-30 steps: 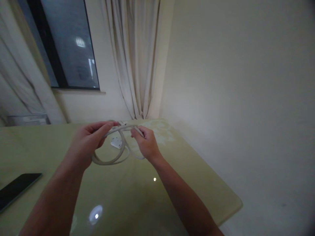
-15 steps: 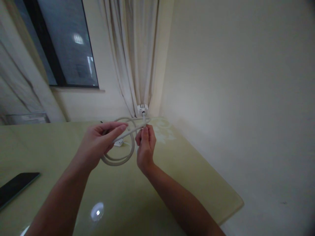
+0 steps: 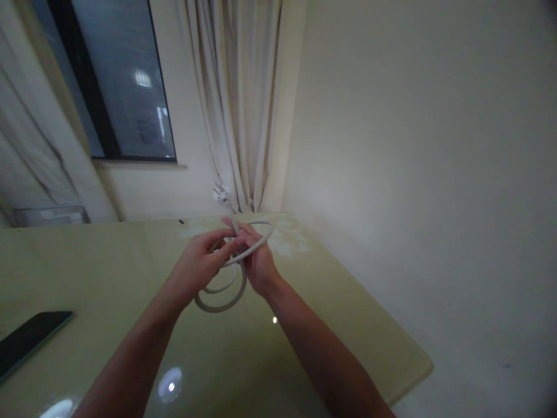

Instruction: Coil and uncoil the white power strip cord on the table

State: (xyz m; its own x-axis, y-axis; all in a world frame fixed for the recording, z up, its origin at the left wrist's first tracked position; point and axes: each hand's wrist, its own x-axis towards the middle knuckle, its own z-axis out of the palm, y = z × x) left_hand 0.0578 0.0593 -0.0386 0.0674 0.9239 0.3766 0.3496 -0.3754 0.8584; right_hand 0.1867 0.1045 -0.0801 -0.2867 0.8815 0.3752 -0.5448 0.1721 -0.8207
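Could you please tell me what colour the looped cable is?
The cable is off-white, best seen in the head view.

Where the left hand (image 3: 202,258) overlaps the right hand (image 3: 261,270), part of the white cable (image 3: 221,309) is hidden. The dark slab (image 3: 32,339) at left is cut off; a black object (image 3: 181,222) on the far counter (image 3: 243,360) is too small to identify.

The person's left forearm (image 3: 150,334) is bare, with no sleeve within view, and narrows smoothly to a slim wrist (image 3: 180,296). The left grip (image 3: 200,261) is a bare human hand with slender fingers (image 3: 217,235). The right forearm (image 3: 313,337) is bare too, fuller farther up; the right grip (image 3: 261,270) is a matching bare hand, partly hidden.
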